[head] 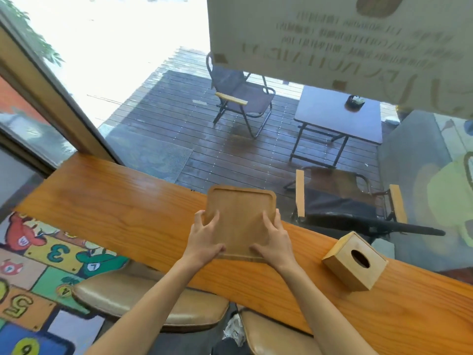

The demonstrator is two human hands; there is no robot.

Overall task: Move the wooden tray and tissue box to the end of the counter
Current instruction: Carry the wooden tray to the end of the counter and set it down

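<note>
A square wooden tray [240,206] with a raised rim is in the middle of the view, over the orange wooden counter [115,206]. Its far edge is tipped up and reaches past the counter's window side. My left hand [206,239] grips its left side, thumb on top. On the tray's right side, my right hand [275,240] holds on the same way. A wooden tissue box [355,263] with an oval slot on top stands on the counter to the right, apart from both hands.
The counter runs along a large window, its left end near the window frame [51,98]. Two padded stools [143,298] stand below the near edge. A colourful number rug [38,265] covers the floor at left. Folding chairs and a table are outside behind the glass.
</note>
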